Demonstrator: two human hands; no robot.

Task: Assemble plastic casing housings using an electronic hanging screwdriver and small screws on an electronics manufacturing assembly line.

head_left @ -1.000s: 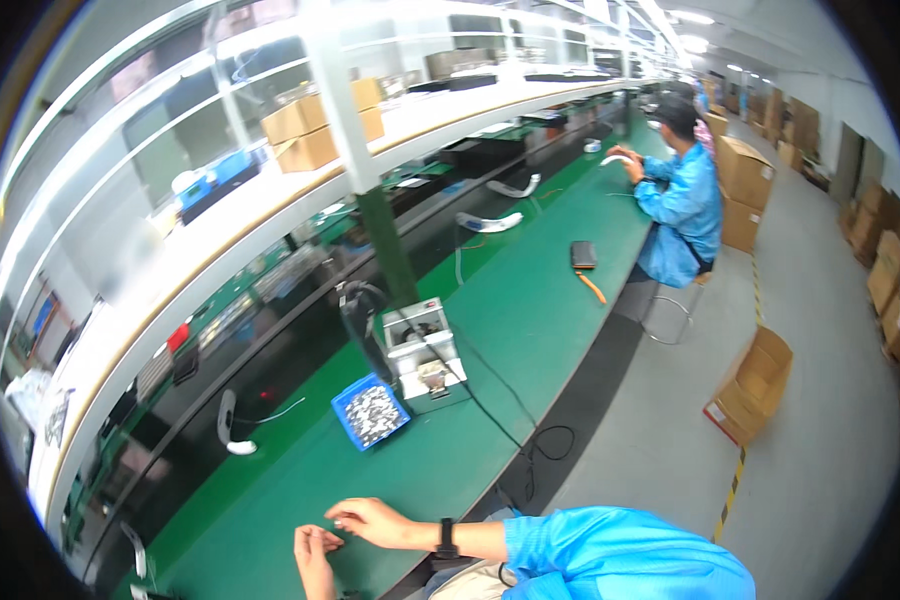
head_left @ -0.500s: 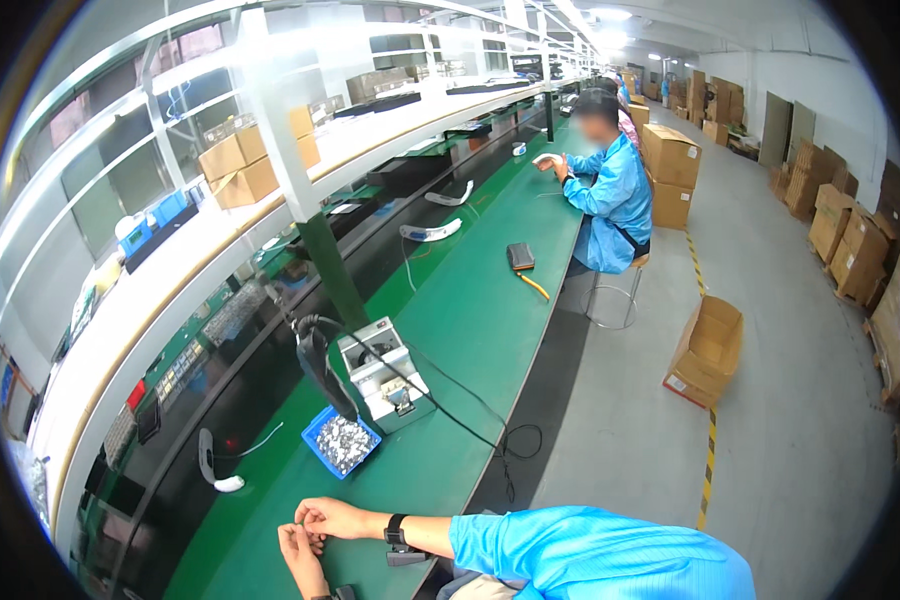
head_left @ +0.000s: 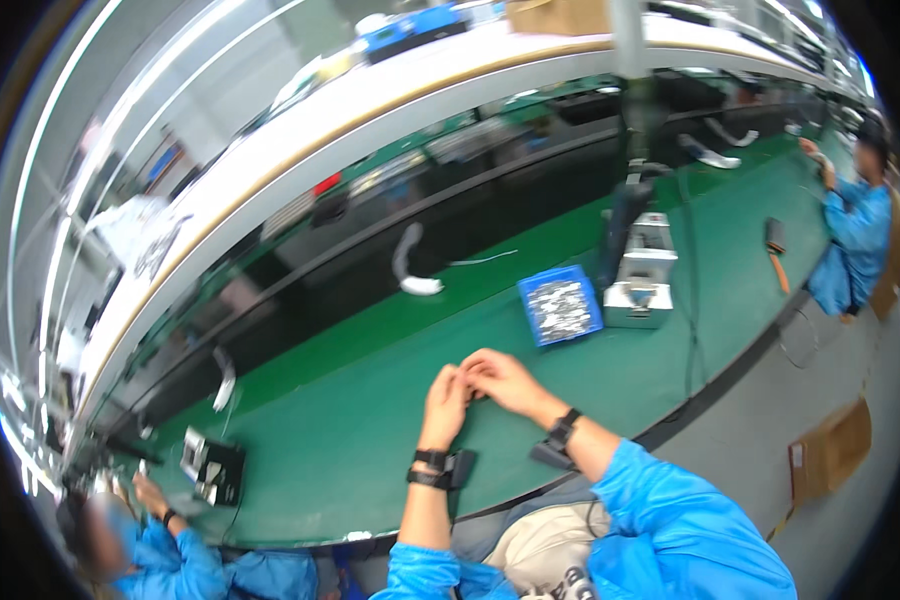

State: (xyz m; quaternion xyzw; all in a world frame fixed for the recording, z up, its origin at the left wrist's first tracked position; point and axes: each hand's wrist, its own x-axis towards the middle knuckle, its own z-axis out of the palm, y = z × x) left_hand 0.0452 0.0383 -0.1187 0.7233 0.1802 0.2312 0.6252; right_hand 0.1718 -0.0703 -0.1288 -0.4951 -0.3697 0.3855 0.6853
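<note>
Over the green work surface, my left hand [head_left: 444,408] and my right hand [head_left: 505,382] meet with their fingertips pinched together. Whatever is between the fingers is too small or hidden to make out. A blue bin [head_left: 572,338] full of small silvery-white pieces lies just beyond my right hand. Next to it stands a light grey box-shaped device [head_left: 638,312] with a dark handheld tool [head_left: 620,235] resting against it. Farther back, a curved white device [head_left: 420,286] with a thin white wire lies on the dark strip.
One co-worker [head_left: 175,560] sits at the lower left by another grey box device [head_left: 225,472]; another co-worker [head_left: 855,240] sits at the far right. A long white shelf [head_left: 370,105] runs above the bench. A cardboard box [head_left: 830,455] stands on the floor at right.
My view has swung left, bringing the nearer co-worker at left into sight. The bench things now appear farther right. My hands stay together, fingertips pinched.
</note>
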